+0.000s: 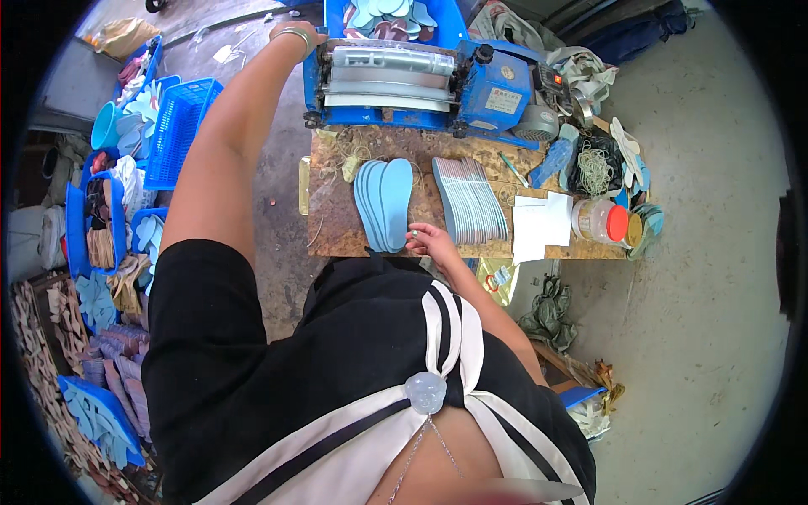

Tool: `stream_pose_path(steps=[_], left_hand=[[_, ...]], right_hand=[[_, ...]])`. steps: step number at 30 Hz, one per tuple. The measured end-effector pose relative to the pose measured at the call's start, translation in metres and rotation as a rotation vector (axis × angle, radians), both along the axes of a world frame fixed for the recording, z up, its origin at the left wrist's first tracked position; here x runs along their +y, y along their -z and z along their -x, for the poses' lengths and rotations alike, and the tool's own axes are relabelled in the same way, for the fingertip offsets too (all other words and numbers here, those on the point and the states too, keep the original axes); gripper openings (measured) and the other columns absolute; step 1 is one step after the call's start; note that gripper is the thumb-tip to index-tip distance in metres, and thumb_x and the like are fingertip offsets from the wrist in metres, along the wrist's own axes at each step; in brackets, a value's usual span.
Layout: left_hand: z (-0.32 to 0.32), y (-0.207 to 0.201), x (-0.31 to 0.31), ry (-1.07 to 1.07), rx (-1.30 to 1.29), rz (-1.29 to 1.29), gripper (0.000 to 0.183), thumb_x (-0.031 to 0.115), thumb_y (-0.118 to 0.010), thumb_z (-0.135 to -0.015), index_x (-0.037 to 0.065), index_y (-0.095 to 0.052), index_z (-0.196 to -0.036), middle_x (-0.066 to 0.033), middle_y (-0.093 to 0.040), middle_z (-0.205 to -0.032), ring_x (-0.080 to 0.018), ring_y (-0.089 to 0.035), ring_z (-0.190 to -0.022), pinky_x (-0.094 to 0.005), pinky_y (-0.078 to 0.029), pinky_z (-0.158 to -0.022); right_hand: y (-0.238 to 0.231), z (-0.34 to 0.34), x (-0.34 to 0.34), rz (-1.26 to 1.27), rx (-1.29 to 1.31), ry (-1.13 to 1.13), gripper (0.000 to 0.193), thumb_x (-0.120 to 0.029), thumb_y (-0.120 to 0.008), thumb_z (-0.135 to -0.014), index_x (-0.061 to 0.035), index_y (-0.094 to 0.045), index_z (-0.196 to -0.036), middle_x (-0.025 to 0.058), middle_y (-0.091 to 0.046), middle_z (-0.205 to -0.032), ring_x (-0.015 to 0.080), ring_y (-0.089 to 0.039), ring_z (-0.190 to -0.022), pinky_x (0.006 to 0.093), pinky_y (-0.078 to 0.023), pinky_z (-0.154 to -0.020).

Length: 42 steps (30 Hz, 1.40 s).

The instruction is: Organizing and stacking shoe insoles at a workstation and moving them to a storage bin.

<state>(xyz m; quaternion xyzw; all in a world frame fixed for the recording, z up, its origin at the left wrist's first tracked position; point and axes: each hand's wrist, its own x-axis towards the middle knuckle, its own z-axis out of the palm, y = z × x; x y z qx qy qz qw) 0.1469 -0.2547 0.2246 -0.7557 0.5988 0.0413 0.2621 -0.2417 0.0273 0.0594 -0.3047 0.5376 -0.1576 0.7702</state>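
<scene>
My left arm reaches far ahead to the left end of a blue roller machine (389,80). My left hand (296,34), with a bracelet at its wrist, is at the machine's far left corner; its fingers are mostly hidden. Below the machine, a fanned stack of light blue insoles (392,198) lies on a worn wooden table (337,236). My right hand (433,243) is beside the heel end of this stack, fingers loosely bent and apart, seemingly holding nothing. Right of it, a row of insoles (470,200) stands packed together with edges up.
White paper sheets (539,223), a red-lidded jar (599,221), a green pen (513,169) and tangled string (595,171) are at the table's right. A blue bin of insoles (450,21) stands behind the machine. Blue baskets (181,135) line the left side.
</scene>
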Motion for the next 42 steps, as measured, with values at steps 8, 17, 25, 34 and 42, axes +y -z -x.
stream_pose_path(steps=[8, 17, 25, 34, 42], left_hand=[[0.001, -0.003, 0.007, 0.02, 0.045, -0.013, 0.036, 0.024, -0.041, -0.091, 0.024, -0.043, -0.126, -0.007, -0.047, -0.123, -0.0274, -0.052, -0.108, -0.0392, -0.046, -0.084], [0.004, 0.001, 0.002, -0.073, 0.123, -0.013, 0.038, 0.019, -0.044, -0.089, 0.021, -0.043, -0.126, -0.0065, -0.044, -0.127, -0.027, -0.05, -0.111, -0.041, -0.045, -0.087], [0.001, 0.014, -0.004, -0.247, 0.252, 0.222, 0.052, 0.05, -0.042, -0.084, 0.008, -0.058, -0.111, -0.0096, -0.059, -0.109, -0.0279, -0.057, -0.101, -0.0375, -0.045, -0.083], [-0.011, 0.031, 0.009, -0.16, 0.329, 0.38, 0.053, 0.046, -0.044, -0.085, 0.005, -0.042, -0.118, -0.0192, -0.057, -0.108, -0.0317, -0.055, -0.102, -0.0406, -0.044, -0.084], [-0.02, 0.036, -0.004, -0.15, 0.404, 0.288, 0.041, 0.031, -0.05, -0.085, 0.002, -0.042, -0.113, -0.0222, -0.055, -0.11, -0.0357, -0.053, -0.104, -0.0417, -0.043, -0.086]], right_hand=[[0.001, -0.003, 0.0, -0.008, 0.012, -0.007, 0.024, -0.01, -0.047, -0.087, -0.0033, -0.051, -0.11, 0.0057, -0.061, -0.093, 0.0104, -0.06, -0.07, 0.0193, -0.045, -0.057], [-0.002, -0.008, -0.002, -0.004, 0.023, -0.01, 0.025, -0.01, -0.046, -0.086, -0.0039, -0.051, -0.111, 0.0052, -0.061, -0.093, 0.0102, -0.06, -0.07, 0.0189, -0.045, -0.057], [0.0, -0.01, 0.0, -0.007, 0.03, -0.005, 0.025, -0.009, -0.046, -0.086, -0.0035, -0.051, -0.11, 0.0066, -0.06, -0.093, 0.0108, -0.06, -0.07, 0.0192, -0.045, -0.057], [0.023, -0.013, 0.006, 0.078, 0.175, -0.13, 0.029, -0.01, -0.05, -0.083, -0.0018, -0.05, -0.111, 0.0061, -0.06, -0.088, 0.0112, -0.059, -0.066, 0.0209, -0.045, -0.054], [0.033, -0.013, 0.01, 0.034, 0.124, -0.212, 0.029, -0.009, -0.05, -0.083, -0.0028, -0.05, -0.111, 0.0067, -0.061, -0.091, 0.0108, -0.059, -0.067, 0.0213, -0.044, -0.054]])
